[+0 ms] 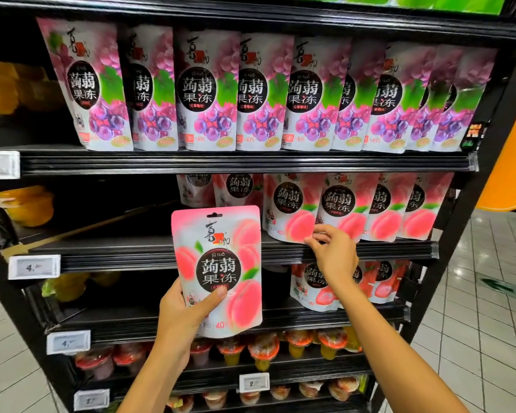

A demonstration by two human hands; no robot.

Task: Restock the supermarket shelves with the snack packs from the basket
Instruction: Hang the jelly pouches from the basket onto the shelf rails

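Peach snack pack (218, 263), the only one in hand, sits at lower centre of the frame, in front of the black shelf unit (221, 162). We see it upright, its long axis close to vertical, hang-hole end pointing up and printed face toward us. Left hand (185, 314) grips its lower left corner, thumb curled across the front, fingers hidden behind.

Right hand (335, 254), right of centre, has its fingers curled at the bottom edge of the shelved peach packs (340, 210); we cannot tell whether it pinches one. We count six of these on the middle shelf: four in a front row at right, two further back to their left.

Across the upper half of the frame we count nine grape packs (206, 90), side by side and overlapping at right. Red-fruit packs (313, 281) below that hand are partly hidden. Five white price tags (34, 266) sit on shelf edges at left and bottom.
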